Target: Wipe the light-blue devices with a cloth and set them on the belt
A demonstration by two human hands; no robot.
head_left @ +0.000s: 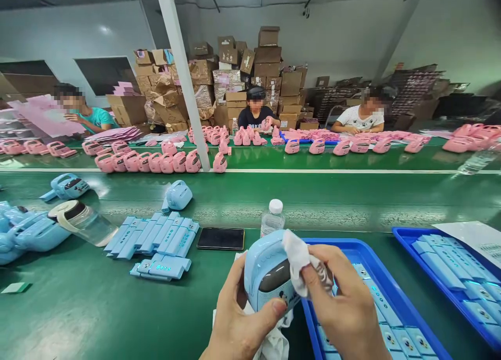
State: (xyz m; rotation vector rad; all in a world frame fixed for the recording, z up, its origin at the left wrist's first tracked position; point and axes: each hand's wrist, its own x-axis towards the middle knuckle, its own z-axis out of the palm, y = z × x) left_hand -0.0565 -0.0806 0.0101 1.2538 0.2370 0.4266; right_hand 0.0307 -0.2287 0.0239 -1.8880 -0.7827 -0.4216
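**Item: pale blue handheld device, under cloth at the bench's near edge**

Location: low centre, at 6 o'clock, above the green bench (78, 308).
Clearances: blue tray (352, 248) touching at 3 o'clock, holding flat blue parts; a second blue tray (407, 235) further right; water bottle (273, 217) just behind at 12; black phone (220, 238) at 10; stacked blue panels (156, 235) beyond it. Open bench lies at 8–9 o'clock.
Grip: left hand (238, 318) clamped round the blue device (264, 268), thumb across its front. Right hand (344, 308) pinched on a white cloth (299, 261) pressed to its top.
Appearance: rounded shell, dark glossy screen, small cartoon print.
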